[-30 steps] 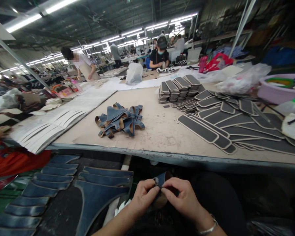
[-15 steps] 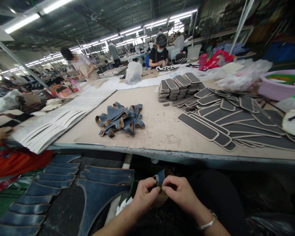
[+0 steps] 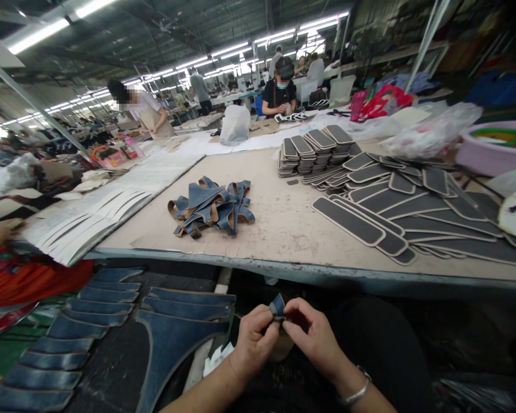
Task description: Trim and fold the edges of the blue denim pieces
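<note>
Both hands meet close to my body, just below the table's front edge. My left hand (image 3: 254,338) pinches a small blue leather piece (image 3: 277,305) with a tan underside. My right hand (image 3: 312,335) grips the same piece from the other side, thumb and forefinger at its edge. The fingers cover most of it, so its full shape is hidden. To the left, more blue leather pieces (image 3: 167,338) lie overlapped in rows on a dark board (image 3: 107,367). On the table rests a tangled heap of blue leather pieces (image 3: 210,203), their tan backs partly showing.
Dark grey pieces with pale borders (image 3: 413,212) spread over the table's (image 3: 279,229) right side, some in stacks (image 3: 313,150). White slit sheets (image 3: 98,218) lie at left. A purple basin (image 3: 481,152) stands far right. Co-workers (image 3: 279,94) are across the table.
Both hands have risen slightly with the leather piece, and less of it shows above the fingers. The view has shifted a little; the heaps on the table stay as they were.
</note>
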The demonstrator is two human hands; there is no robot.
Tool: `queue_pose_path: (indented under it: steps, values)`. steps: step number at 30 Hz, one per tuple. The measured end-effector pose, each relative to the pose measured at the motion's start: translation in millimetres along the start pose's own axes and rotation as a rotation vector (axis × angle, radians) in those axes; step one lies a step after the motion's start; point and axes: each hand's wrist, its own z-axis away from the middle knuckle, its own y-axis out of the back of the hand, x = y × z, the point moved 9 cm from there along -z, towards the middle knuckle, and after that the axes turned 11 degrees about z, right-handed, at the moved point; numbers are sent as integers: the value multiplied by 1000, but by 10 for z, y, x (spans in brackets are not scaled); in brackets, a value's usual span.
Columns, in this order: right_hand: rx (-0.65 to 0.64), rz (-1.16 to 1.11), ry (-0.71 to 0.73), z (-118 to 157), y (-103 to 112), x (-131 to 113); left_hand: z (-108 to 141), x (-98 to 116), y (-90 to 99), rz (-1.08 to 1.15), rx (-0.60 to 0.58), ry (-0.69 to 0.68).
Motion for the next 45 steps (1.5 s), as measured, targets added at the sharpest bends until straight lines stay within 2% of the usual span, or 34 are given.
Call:
queue_pose_path:
  steps: [5,11,16,21,24,28,31,37,45]
  values:
    - [-25,-26,34,21,-2,-53,6,18,-28,43,-16,1]
    - [-95,-81,34,30,-53,-71,14,18,17,59,25,3]
    - [45,-3,-39,17,-6,78,29,10,-21,50,-13,15]
    - [116,89,29,33,13,93,40,-12,-61,119,-10,46]
    - [160,143,65,46,55,75,57,-103,-80,230,10,130]
    - [188,234,114,43,110,46,111,-338,-129,512,41,331]
    - [163,267,123,28,100,55,129,-465,-124,634,98,427]
    - [67,265,79,20,-5,122,111,-550,-89,554,163,498]
    - [-62,56,59,7,-72,100,117,-559,-16,563,241,407]
